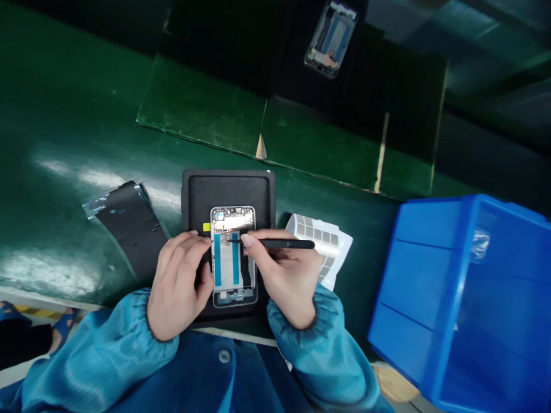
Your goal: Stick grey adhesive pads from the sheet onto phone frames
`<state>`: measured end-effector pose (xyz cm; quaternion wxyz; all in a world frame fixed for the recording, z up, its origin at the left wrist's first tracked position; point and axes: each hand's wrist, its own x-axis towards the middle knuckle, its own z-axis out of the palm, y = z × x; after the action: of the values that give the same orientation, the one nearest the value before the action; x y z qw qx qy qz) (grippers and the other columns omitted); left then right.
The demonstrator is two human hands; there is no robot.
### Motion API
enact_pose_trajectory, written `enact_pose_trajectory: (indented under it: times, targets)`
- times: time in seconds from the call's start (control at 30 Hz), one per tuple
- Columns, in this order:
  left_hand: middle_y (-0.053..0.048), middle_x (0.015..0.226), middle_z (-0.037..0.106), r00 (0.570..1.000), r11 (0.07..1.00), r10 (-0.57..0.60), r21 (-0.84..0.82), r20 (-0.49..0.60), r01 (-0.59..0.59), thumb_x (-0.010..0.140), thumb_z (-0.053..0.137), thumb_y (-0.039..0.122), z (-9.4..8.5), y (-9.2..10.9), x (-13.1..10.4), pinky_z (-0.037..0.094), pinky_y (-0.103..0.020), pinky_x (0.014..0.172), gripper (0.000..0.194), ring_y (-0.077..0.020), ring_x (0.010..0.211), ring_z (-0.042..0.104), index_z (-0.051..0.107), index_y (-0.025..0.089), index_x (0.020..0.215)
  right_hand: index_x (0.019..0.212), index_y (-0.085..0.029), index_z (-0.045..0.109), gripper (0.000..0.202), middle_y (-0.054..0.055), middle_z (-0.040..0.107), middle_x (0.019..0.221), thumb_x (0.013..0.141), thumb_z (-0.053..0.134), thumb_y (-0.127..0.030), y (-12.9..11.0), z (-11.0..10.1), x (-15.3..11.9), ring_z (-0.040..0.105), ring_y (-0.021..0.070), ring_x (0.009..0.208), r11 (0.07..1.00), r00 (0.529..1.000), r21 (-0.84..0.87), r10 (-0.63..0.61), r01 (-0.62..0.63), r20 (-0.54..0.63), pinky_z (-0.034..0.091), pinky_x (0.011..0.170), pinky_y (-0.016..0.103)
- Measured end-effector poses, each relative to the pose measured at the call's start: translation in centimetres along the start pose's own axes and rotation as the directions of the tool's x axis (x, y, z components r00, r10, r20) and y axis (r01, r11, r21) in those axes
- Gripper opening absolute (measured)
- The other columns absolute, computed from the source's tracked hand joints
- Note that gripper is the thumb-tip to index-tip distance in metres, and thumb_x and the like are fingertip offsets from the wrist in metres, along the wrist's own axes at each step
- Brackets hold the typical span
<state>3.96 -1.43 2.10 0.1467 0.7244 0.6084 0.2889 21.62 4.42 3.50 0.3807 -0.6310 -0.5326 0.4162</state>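
An opened phone [227, 261] lies in a black tray [228, 186], its circuit board at the top and two blue strips lengthwise in its body. My left hand [178, 281] is at the phone's left edge, fingers bent and fingertips against the frame, steadying it. Between the thumb and fingers of my right hand [289, 269] are black tweezers [288, 244]. Their thin tips point left, over the phone's middle just below the board; whether they pinch anything is too small to tell. A small yellow tab [206, 227] sticks out beside the phone's upper left.
Left of the tray lies a dark film sheet [131, 229]. A white sheet of grey stickers [316, 229] lies partly behind my right hand. A blue bin [413, 275] stands at right. On the raised green shelf [206, 103] ahead, another opened phone [331, 40] rests on something dark.
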Motion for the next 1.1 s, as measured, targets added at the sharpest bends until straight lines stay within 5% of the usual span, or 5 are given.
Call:
enact_pose_trajectory:
  times: [1.1]
  targets:
    - [-0.010, 0.133, 0.068, 0.976, 0.959, 0.114, 0.235, 0.186, -0.157, 0.089, 0.054, 0.008, -0.48, 0.49, 0.12, 0.038, -0.053, 0.110, 0.048, -0.0354, 0.126, 0.054, 0.054, 0.011, 0.137, 0.083, -0.020, 0.076, 0.007, 0.000, 0.076, 0.074, 0.081, 0.081, -0.025, -0.13, 0.06, -0.35, 0.072, 0.0138, 0.061, 0.998, 0.999, 0.057, 0.014, -0.012, -0.036, 0.060, 0.056, 0.022]
